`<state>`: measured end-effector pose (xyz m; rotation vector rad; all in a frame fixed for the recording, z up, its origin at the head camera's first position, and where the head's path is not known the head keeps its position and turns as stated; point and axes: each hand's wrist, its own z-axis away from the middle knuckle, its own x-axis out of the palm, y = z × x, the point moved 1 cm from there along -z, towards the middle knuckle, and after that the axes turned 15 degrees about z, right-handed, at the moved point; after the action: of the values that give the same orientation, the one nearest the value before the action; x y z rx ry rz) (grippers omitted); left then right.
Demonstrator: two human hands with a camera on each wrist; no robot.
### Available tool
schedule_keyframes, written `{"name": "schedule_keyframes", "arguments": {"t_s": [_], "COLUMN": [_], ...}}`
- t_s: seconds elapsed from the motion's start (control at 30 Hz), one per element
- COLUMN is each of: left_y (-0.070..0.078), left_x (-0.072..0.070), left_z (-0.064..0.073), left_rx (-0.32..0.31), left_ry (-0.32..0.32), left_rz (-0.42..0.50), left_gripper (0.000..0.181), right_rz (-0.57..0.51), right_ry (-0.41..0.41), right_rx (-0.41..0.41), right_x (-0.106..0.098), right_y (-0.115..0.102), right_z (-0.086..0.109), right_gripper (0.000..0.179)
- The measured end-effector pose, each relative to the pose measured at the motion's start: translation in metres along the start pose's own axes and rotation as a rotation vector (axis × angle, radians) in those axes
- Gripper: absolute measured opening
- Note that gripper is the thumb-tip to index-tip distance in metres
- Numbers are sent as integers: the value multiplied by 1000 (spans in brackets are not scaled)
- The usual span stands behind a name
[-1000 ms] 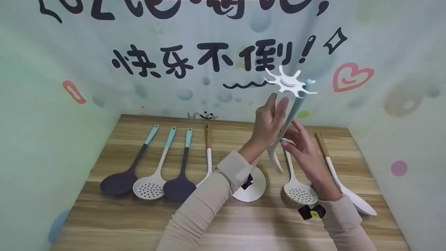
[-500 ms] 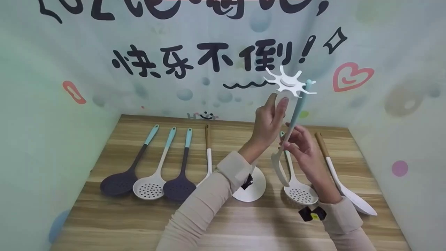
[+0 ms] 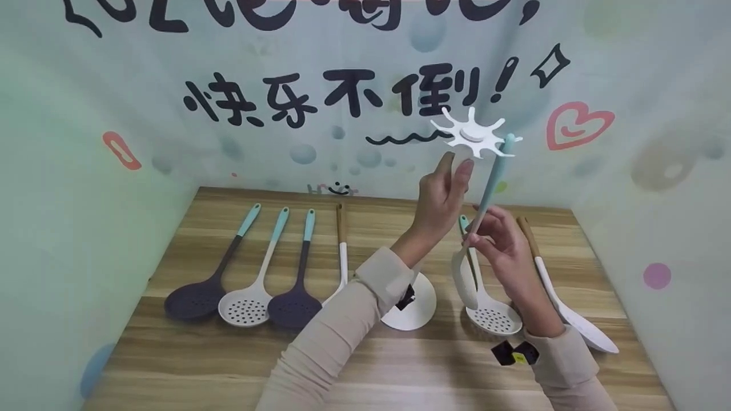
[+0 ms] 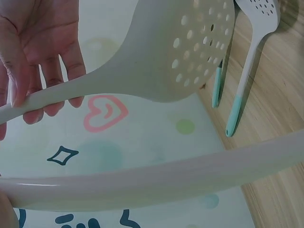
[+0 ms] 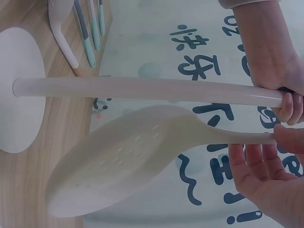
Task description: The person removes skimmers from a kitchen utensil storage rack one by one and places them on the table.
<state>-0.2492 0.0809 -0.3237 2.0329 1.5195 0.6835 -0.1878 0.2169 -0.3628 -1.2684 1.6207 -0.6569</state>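
In the head view my left hand (image 3: pixel 440 197) grips the upper pole of a white utensil stand, right under its star-shaped hook crown (image 3: pixel 472 136). My right hand (image 3: pixel 505 245) pinches the neck of an off-white skimmer with a pale blue handle (image 3: pixel 495 177). The skimmer's handle end is up at a prong of the crown; whether it is hooked on cannot be told. Its perforated head (image 4: pixel 147 57) hangs downward beside the pole (image 4: pixel 152 180), apart from it. The stand's round base (image 5: pixel 23 114) rests on the table, partly behind my left sleeve.
On the wooden table (image 3: pixel 228 365), a dark skimmer (image 3: pixel 194 299), a white skimmer (image 3: pixel 245 306) and another dark one (image 3: pixel 294 308) lie at left. A wooden-handled utensil (image 3: pixel 341 228) lies near them. At right are another white skimmer (image 3: pixel 494 317) and a white wooden-handled turner (image 3: pixel 588 331).
The skimmer has swung down and right, away from the pole, and my right fingers have come round its neck. The hook crown has turned slightly. My left hand stays in place.
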Motion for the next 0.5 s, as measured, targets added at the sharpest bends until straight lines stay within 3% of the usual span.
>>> {"name": "schedule_keyframes", "arguments": {"t_s": [0.2,0.5], "left_y": [0,-1], "left_x": [1,-1], "left_z": [0,0], "left_rx": [38,16], "left_ry": [7,1], "left_rz": [-36,-36], "left_gripper": [58,61], "right_rz": [61,-2], "right_ry": [37,43], "right_rx": [53,-80], "right_x": [-5,-11], "right_y": [-8,-13], "right_z": [3,12], "right_gripper": [43,40]}}
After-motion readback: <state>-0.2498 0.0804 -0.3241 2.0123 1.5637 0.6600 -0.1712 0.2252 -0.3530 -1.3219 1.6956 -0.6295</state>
